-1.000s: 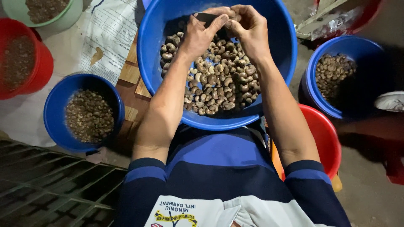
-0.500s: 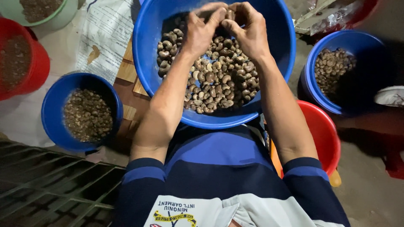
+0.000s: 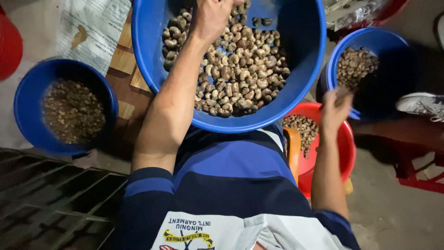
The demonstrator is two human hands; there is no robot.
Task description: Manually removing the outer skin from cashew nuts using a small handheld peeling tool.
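Resting in the big blue basin of cashews, left hand; fingers unclear.

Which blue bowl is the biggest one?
The big blue basin in the middle, under the left hand; both other blue bowls are smaller.

- A small blue bucket stands at the left, filled with small brown pieces.
- A red container shows only partly at the left edge, near the top.
- A printed white sack lies flat on the ground, beside the small blue bucket.
- Some wooden blocks lie just beside the sack.
- A dark metal grate covers the ground at the lower left.
- A white sports shoe is at the right edge.
- A red metal frame stands under the shoe, on the bare concrete floor.
- Crumpled clear plastic lies at the top right.
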